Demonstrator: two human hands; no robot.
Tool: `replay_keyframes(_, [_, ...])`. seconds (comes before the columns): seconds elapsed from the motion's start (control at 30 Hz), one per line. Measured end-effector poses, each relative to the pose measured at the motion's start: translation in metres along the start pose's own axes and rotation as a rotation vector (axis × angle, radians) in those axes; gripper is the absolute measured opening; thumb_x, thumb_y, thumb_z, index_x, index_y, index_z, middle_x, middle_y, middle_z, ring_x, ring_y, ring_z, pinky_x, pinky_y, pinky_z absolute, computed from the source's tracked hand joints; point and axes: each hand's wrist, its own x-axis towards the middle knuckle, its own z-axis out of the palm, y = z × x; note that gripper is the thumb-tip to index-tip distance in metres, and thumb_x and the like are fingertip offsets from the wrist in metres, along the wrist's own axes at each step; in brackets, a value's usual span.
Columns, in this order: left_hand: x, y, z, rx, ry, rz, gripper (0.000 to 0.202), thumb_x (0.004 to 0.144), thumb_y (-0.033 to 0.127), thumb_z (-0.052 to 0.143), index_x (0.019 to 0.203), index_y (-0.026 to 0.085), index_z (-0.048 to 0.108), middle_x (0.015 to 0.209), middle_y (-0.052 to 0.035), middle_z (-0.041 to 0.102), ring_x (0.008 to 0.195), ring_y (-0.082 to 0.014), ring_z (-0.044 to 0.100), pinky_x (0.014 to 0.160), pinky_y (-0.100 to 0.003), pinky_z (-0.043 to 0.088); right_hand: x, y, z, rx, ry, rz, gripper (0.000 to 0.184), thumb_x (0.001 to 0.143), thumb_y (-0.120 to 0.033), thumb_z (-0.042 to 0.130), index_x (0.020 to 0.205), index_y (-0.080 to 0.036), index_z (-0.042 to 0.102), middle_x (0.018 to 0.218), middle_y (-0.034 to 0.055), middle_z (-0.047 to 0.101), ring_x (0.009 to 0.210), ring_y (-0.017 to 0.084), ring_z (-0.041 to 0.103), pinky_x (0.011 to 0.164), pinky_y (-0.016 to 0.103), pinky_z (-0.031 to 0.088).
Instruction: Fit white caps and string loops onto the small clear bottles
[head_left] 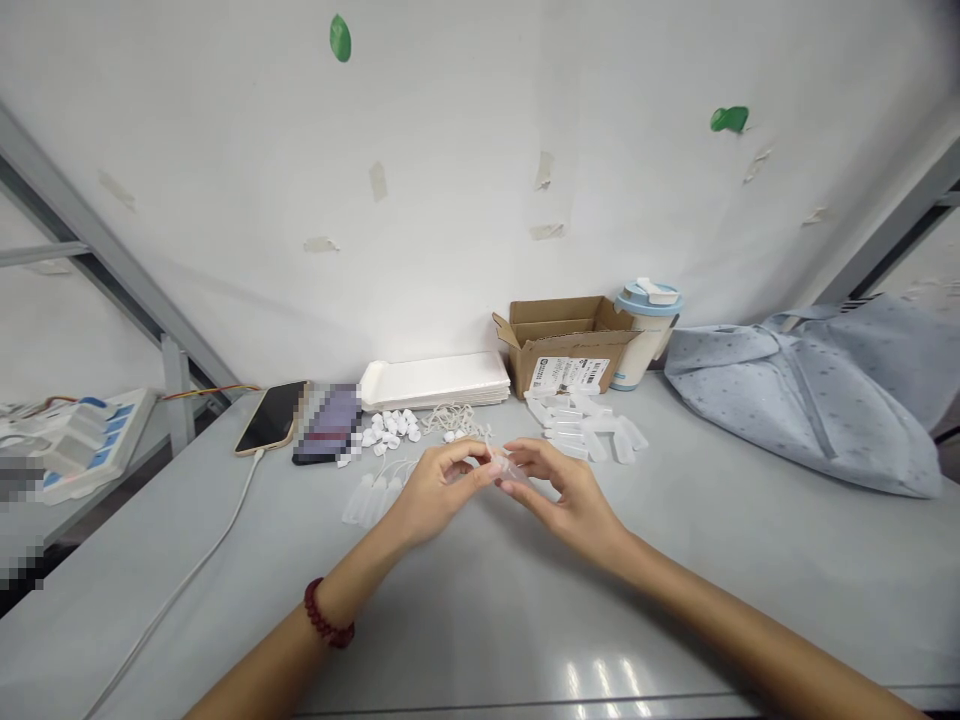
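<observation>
My left hand and my right hand meet over the middle of the grey table. Both pinch a small clear plastic tube between their fingertips. A dark red bead bracelet is on my left wrist. Just left of my left hand lies a row of finished clear tubes with strings. Behind my hands sit a heap of small white caps with strings and a loose pile of clear tubes.
An open cardboard box and a lidded blue-and-cream cup stand by the wall. A stack of white trays, two phones with a cable, a power strip at left, and a grey fabric bag at right.
</observation>
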Motion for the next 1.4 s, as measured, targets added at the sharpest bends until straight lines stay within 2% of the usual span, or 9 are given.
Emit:
replay_keyframes(0.1, [0.001,0.002,-0.002,-0.024,-0.017,0.001,0.021,0.086,0.033,0.050,0.089,0.019,0.066,0.096,-0.0047,0.066,0.091,-0.0204,0.060,0.083,-0.034,0.048,0.000,-0.002,-0.002,0.053,-0.066,0.053,0.034,0.085,-0.027,0.053,0.119,-0.024,0.050,0.093,0.0054,0.068,0.087,0.021,0.065,0.063,0.031,0.053])
replay_keyframes(0.2, [0.002,0.001,-0.003,-0.032,-0.020,-0.022,0.021,0.085,0.030,0.050,0.091,0.018,0.067,0.098,-0.0052,0.067,0.093,-0.0206,0.060,0.086,-0.035,0.048,-0.001,-0.002,-0.001,0.079,-0.056,0.032,0.034,0.084,-0.024,0.053,0.118,-0.025,0.052,0.100,0.0050,0.067,0.088,0.020,0.065,0.070,0.033,0.053])
replay_keyframes(0.33, [0.000,-0.008,-0.001,0.065,0.141,-0.065,0.020,0.081,0.031,0.057,0.094,0.017,0.063,0.093,-0.0062,0.067,0.086,-0.0194,0.062,0.077,-0.033,0.051,0.000,0.001,0.000,0.030,0.019,0.041,0.024,0.081,-0.027,0.057,0.105,-0.023,0.060,0.097,0.0048,0.068,0.083,0.019,0.066,0.074,0.034,0.052])
replay_keyframes(0.47, [-0.005,-0.012,0.006,0.422,0.341,0.215,0.015,0.082,0.022,0.055,0.096,0.017,0.058,0.093,-0.0070,0.063,0.080,-0.0177,0.058,0.071,-0.032,0.050,0.001,0.003,0.001,0.047,0.054,0.141,0.022,0.078,-0.030,0.060,0.098,-0.020,0.060,0.097,0.0064,0.066,0.082,0.020,0.066,0.066,0.032,0.052])
replay_keyframes(0.63, [-0.009,-0.010,0.011,0.620,0.237,0.498,0.024,0.084,0.019,0.053,0.108,0.019,0.051,0.103,-0.0102,0.059,0.098,-0.0225,0.054,0.084,-0.040,0.046,0.002,0.002,0.002,0.181,0.052,0.228,0.023,0.077,-0.034,0.063,0.094,-0.020,0.057,0.099,0.0063,0.062,0.084,0.020,0.065,0.071,0.033,0.052])
replay_keyframes(0.93, [-0.008,-0.016,0.014,0.768,0.111,0.535,0.035,0.082,0.027,0.057,0.114,0.017,0.046,0.110,-0.0136,0.056,0.105,-0.0274,0.050,0.088,-0.046,0.044,0.004,0.001,0.004,0.364,0.046,0.338,0.028,0.072,-0.037,0.066,0.090,-0.019,0.055,0.090,0.0044,0.063,0.078,0.019,0.065,0.068,0.032,0.052])
replay_keyframes(1.07, [-0.009,-0.009,0.005,0.802,0.014,0.459,0.035,0.079,0.022,0.058,0.112,0.017,0.048,0.107,-0.0110,0.058,0.103,-0.0261,0.050,0.088,-0.042,0.044,0.003,0.007,0.007,0.305,-0.034,0.328,0.025,0.076,-0.033,0.062,0.095,-0.018,0.056,0.093,0.0055,0.063,0.081,0.018,0.065,0.070,0.032,0.052])
replay_keyframes(1.2, [-0.012,-0.006,-0.018,0.768,-0.064,0.221,0.047,0.074,0.026,0.063,0.117,0.020,0.047,0.108,-0.0092,0.056,0.105,-0.0265,0.049,0.083,-0.039,0.047,0.000,0.013,0.011,0.222,-0.215,0.283,0.036,0.078,-0.024,0.060,0.113,-0.017,0.054,0.105,0.0094,0.064,0.092,0.021,0.064,0.083,0.039,0.050])
replay_keyframes(1.4, [-0.015,-0.006,-0.039,0.686,-0.169,-0.005,0.043,0.070,0.035,0.064,0.109,0.023,0.053,0.108,-0.0063,0.053,0.101,-0.0250,0.052,0.080,-0.034,0.047,-0.005,0.007,0.009,-0.044,-0.378,0.045,0.050,0.077,-0.022,0.062,0.126,-0.019,0.050,0.128,0.0118,0.054,0.114,0.027,0.052,0.095,0.045,0.042])
